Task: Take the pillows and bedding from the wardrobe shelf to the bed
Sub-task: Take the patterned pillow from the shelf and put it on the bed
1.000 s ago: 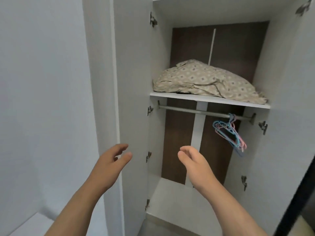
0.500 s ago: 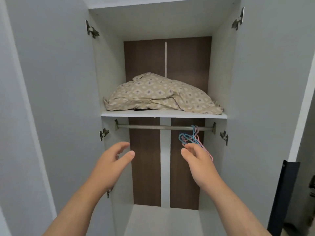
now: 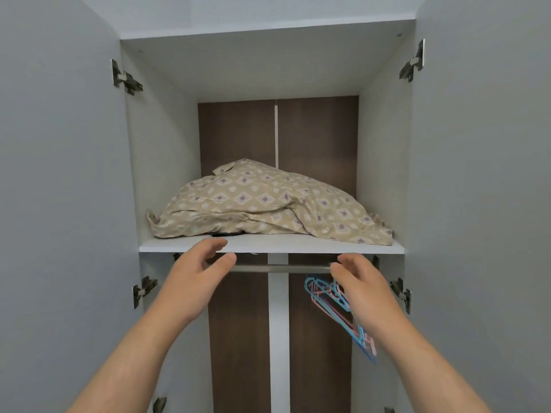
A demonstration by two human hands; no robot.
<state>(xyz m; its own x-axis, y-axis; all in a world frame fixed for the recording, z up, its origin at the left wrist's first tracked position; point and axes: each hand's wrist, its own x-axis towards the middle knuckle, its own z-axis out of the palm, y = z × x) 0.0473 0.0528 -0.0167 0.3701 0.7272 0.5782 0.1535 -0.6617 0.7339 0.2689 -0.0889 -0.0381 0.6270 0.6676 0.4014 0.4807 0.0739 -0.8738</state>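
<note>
I see my left hand point(image 3: 193, 281) raised just below the wardrobe shelf point(image 3: 274, 245), grip apart and empty. The patterned bedding point(image 3: 265, 204) lies heaped on that shelf, perhaps covering pillows. My right hand point(image 3: 362, 290) hovers likewise open before the hangers point(image 3: 320, 290).

Two bare forearms, left hand point(image 3: 193, 281), right hand point(image 3: 365, 289), no sleeves, rings or watch
</note>
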